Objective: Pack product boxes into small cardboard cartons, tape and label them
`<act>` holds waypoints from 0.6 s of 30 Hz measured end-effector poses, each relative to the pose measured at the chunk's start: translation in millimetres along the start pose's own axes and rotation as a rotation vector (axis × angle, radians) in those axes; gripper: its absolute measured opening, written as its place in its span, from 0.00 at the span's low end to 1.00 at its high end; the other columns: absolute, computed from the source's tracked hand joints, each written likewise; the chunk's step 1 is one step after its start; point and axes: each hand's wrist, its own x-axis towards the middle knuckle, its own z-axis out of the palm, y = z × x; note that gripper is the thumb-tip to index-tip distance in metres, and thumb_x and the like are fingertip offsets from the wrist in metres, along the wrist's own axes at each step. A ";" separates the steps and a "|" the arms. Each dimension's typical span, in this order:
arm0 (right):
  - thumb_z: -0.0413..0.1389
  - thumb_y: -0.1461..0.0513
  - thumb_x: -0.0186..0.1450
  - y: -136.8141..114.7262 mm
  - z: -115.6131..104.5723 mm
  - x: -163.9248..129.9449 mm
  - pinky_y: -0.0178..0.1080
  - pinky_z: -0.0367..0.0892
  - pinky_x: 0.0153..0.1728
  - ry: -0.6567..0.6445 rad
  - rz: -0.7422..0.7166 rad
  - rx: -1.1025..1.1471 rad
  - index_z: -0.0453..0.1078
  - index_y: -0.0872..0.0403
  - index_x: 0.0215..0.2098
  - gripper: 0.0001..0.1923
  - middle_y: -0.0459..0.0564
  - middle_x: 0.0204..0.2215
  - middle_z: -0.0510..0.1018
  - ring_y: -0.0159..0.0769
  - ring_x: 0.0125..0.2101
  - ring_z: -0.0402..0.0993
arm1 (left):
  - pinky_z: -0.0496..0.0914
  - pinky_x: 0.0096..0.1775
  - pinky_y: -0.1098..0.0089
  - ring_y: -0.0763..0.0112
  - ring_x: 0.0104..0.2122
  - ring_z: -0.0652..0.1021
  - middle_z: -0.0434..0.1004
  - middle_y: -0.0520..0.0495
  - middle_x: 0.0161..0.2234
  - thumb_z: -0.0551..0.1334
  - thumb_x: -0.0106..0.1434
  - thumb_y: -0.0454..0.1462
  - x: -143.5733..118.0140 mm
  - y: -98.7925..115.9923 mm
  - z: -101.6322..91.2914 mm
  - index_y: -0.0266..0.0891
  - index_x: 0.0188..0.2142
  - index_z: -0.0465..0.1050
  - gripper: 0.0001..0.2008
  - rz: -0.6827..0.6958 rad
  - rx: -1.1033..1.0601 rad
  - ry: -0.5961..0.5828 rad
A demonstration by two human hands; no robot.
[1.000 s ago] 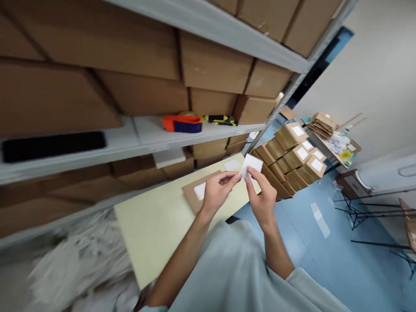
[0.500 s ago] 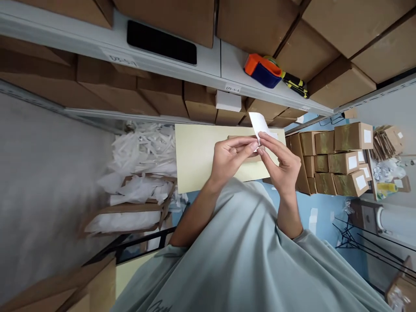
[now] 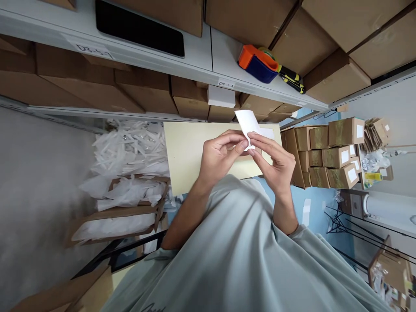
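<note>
Between my two hands is a white paper slip (image 3: 247,121), perhaps a label, its upper part standing up and bending. My left hand (image 3: 220,157) pinches its lower edge between thumb and fingers. From the other side, my right hand (image 3: 272,159) grips the same edge with thumb and fingertips. Both hands are above a pale yellow tabletop (image 3: 183,156). Under them a brown cardboard box shows only in part. Another white piece of paper (image 3: 267,132) appears behind my right fingers.
Ahead, a grey shelf (image 3: 198,60) carries cardboard boxes, a black phone (image 3: 139,28), an orange-and-blue tape dispenser (image 3: 259,63) and yellow-black cutters (image 3: 291,79). White plastic wrapping (image 3: 133,151) is heaped left of the table. Labelled boxes (image 3: 331,154) are stacked at right.
The view has shifted a little, so shelf and table appear further left. Both hands still hold the white paper slip in nearly the same pose.
</note>
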 end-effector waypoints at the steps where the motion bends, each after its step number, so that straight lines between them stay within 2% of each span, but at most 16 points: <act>1: 0.68 0.50 0.76 0.3 0.1 -0.1 0.57 0.77 0.72 0.006 -0.004 -0.007 0.86 0.44 0.59 0.16 0.51 0.59 0.89 0.49 0.64 0.85 | 0.89 0.49 0.59 0.55 0.49 0.89 0.86 0.42 0.46 0.80 0.60 0.60 0.0 0.1 0.2 0.40 0.37 0.86 0.26 0.016 0.011 -0.006; 6: 0.65 0.52 0.79 -0.2 0.1 1.5 0.55 0.79 0.71 0.035 -0.029 -0.013 0.87 0.43 0.57 0.12 0.49 0.57 0.89 0.47 0.63 0.85 | 0.90 0.47 0.60 0.57 0.47 0.89 0.86 0.43 0.48 0.79 0.62 0.60 -1.4 2.2 0.1 0.40 0.39 0.87 0.25 0.013 0.047 -0.016; 18: 0.64 0.53 0.79 -2.7 2.4 0.3 0.53 0.81 0.69 0.058 -0.034 -0.028 0.87 0.44 0.56 0.12 0.49 0.56 0.90 0.46 0.62 0.86 | 0.90 0.45 0.60 0.56 0.47 0.89 0.86 0.43 0.46 0.79 0.63 0.58 -2.1 11.6 0.6 0.40 0.38 0.87 0.24 0.020 0.065 -0.039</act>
